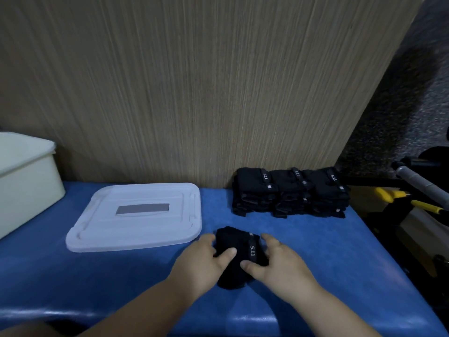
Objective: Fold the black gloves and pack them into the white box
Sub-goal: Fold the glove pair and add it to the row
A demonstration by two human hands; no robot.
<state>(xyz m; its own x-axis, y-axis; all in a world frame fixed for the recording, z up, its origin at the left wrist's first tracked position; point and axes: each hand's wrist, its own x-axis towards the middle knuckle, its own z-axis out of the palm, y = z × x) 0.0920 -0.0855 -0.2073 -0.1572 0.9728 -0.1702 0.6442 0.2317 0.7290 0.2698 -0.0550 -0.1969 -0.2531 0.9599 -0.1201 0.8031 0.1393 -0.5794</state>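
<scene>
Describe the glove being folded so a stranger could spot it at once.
Start at the blue table and find the white lid lying flat on it. Just right of the lid's near corner, a black glove lies between the left hand and right hand, both gripping it. Unlike the stack by the wooden wall, it lies alone, nearer the person.

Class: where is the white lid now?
In the head view, the white lid lies flat on the blue table, between the white box and the held black glove.
</scene>
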